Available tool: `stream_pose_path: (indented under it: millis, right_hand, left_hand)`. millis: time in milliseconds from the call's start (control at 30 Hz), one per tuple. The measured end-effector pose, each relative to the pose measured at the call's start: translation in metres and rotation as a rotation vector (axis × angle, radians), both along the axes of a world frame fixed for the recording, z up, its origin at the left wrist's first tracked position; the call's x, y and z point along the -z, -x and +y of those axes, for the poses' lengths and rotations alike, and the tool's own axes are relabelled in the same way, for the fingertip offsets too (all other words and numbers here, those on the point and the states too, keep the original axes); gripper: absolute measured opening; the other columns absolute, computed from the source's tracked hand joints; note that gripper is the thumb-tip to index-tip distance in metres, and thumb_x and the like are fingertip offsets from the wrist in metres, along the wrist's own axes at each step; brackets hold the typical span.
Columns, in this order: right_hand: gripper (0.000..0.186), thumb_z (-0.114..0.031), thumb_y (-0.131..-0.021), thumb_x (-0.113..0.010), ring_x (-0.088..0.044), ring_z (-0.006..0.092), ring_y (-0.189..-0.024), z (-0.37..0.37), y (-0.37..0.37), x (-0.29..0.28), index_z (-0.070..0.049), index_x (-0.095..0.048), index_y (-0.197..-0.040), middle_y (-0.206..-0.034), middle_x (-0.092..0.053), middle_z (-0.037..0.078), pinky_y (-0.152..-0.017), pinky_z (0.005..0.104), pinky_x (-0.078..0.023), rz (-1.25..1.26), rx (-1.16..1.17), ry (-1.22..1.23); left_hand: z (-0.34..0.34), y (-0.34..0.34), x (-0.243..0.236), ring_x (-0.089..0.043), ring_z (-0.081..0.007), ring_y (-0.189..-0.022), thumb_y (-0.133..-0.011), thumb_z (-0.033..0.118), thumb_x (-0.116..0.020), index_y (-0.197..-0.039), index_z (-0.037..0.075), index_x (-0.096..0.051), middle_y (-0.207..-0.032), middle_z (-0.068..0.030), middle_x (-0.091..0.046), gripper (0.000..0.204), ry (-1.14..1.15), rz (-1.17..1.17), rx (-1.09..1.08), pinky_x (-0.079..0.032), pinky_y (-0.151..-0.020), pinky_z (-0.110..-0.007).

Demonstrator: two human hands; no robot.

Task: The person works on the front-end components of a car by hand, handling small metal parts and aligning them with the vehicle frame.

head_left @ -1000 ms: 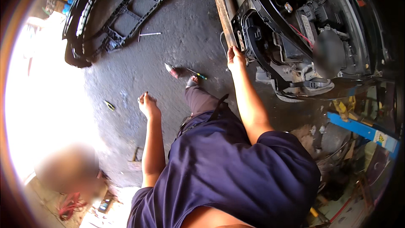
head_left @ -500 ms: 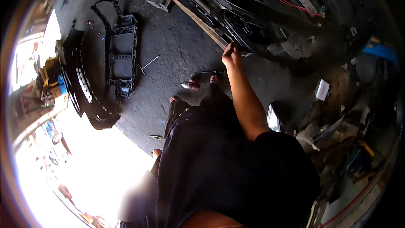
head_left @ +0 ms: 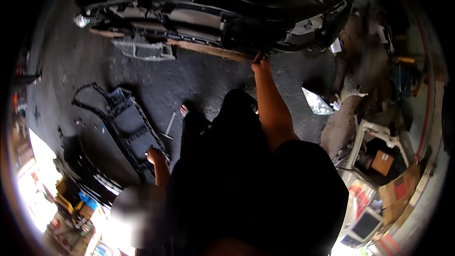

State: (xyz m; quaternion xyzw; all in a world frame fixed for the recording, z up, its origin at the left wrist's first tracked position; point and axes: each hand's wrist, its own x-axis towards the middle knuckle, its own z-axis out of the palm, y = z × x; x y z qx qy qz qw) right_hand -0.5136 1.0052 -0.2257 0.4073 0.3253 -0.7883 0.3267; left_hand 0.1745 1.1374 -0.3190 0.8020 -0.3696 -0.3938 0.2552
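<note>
The right hand is closed on the right end of a long brown plank, which runs along the lower edge of a car's stripped front end. The left hand has curled fingers above the lower end of a black plastic frame; whether it grips anything, I cannot tell. That frame lies on the dark floor, beside a curved black bumper. A thin T-shaped rod lies to the frame's right, near the person's bare toes. A grey slotted part sits just below the plank. Over to the right are a shiny clear-and-white piece and, lower down, a cardboard box.
</note>
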Motion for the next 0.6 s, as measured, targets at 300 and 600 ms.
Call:
stream_pose_path:
  millis: [300, 600]
  right_hand:
    - [0.021, 0.0, -0.095, -0.051, -0.065, 0.0218, -0.076, -0.011, -0.027, 0.003, 0.0, -0.057, -0.115, -0.1, -0.062, 0.013, -0.062, 0.0287, -0.058, 0.236, 0.227, -0.154]
    - [0.019, -0.007, -0.094, -0.057, -0.066, 0.0218, -0.087, -0.012, -0.047, 0.025, 0.0, -0.06, -0.112, -0.101, -0.065, 0.01, -0.073, 0.0297, -0.058, 0.187, 0.26, -0.173]
  left_hand:
    - [-0.167, 0.004, -0.1, -0.035, -0.0124, -0.046, -0.088, 0.013, -0.056, -0.065, 0.014, -0.043, -0.055, 0.003, -0.038, 0.026, -0.12, 0.428, -0.615, -0.027, -0.044, -0.029]
    - [-0.25, -0.064, -0.058, -0.067, -0.0309, -0.081, -0.068, 0.013, -0.07, -0.092, 0.002, -0.06, -0.088, -0.0145, -0.068, 0.028, 0.051, -0.53, 0.601, -0.052, -0.064, -0.042]
